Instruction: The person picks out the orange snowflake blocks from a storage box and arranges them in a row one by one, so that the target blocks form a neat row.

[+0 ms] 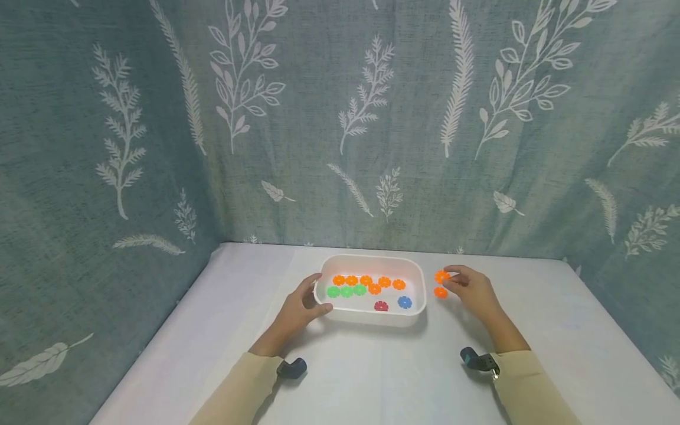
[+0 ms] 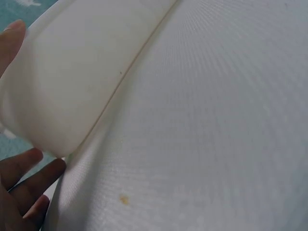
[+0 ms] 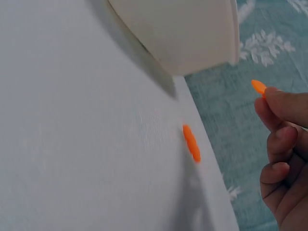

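Observation:
A white plastic tub (image 1: 366,317) stands on the table with small notched, flower-shaped discs in it: several orange discs (image 1: 366,280), three green discs (image 1: 347,291), one red disc (image 1: 381,306) and one blue disc (image 1: 405,302). My left hand (image 1: 295,308) grips the tub's left end, thumb at the front rim and fingers around the side. Just right of the tub, my right hand (image 1: 474,293) pinches an orange disc (image 3: 258,87) between thumb and fingertip, raised above the table. Another orange disc (image 3: 191,143) lies below that hand.
A white table (image 1: 382,378) carries everything, its far edge meeting a green leaf-patterned curtain (image 1: 319,118). More curtain hangs along the left and right sides. Dark camera bands circle both wrists over beige sleeves. A small yellowish spot (image 2: 124,199) marks the white surface in the left wrist view.

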`<action>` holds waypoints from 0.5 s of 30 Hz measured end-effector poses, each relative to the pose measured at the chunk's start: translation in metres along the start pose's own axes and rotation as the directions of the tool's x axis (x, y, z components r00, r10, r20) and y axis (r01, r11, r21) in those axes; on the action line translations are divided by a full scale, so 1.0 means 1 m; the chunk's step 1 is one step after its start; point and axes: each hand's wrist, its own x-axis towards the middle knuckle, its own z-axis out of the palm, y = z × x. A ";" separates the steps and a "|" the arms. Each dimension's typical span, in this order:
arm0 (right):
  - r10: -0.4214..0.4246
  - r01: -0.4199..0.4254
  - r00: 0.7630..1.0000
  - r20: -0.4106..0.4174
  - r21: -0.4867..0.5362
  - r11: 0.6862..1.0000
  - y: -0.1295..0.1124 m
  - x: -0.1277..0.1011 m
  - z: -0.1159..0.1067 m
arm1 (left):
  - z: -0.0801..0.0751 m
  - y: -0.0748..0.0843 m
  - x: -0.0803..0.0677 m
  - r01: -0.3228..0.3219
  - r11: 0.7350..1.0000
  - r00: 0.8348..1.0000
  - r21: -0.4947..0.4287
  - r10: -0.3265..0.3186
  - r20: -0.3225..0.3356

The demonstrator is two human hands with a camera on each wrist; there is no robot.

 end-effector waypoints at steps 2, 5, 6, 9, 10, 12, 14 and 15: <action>-0.002 0.002 1.000 -0.008 -0.008 1.000 0.004 0.000 -0.002 | -0.001 0.001 0.000 -0.004 1.000 1.000 -0.006 0.004 0.000; 0.001 -0.002 1.000 -0.015 -0.030 1.000 0.010 0.001 -0.003 | -0.001 0.000 0.000 -0.008 1.000 1.000 -0.010 0.008 0.000; 0.003 -0.004 1.000 -0.015 -0.035 0.999 0.012 0.001 -0.004 | 0.000 0.000 0.000 -0.010 1.000 1.000 -0.010 0.010 -0.001; 0.022 -0.023 1.000 -0.015 -0.058 0.998 0.018 0.001 -0.005 | 0.000 -0.001 0.000 -0.013 1.000 1.000 -0.011 0.013 -0.005; 0.026 -0.027 1.000 -0.016 -0.065 0.998 0.020 0.001 -0.005 | 0.000 -0.001 0.000 -0.012 1.000 1.000 -0.012 0.012 -0.007; 0.037 -0.038 0.999 -0.012 -0.070 0.997 0.024 0.000 -0.004 | 0.000 -0.001 0.000 -0.012 1.000 1.000 -0.009 0.012 -0.010; 0.047 -0.047 0.999 -0.013 -0.073 0.996 0.029 -0.001 -0.004 | 0.001 -0.001 0.000 -0.010 1.000 1.000 -0.007 0.010 -0.011; 0.051 -0.052 0.999 -0.015 -0.074 0.996 0.032 -0.002 -0.004 | 0.001 -0.001 0.000 -0.009 1.000 1.000 -0.007 0.009 -0.010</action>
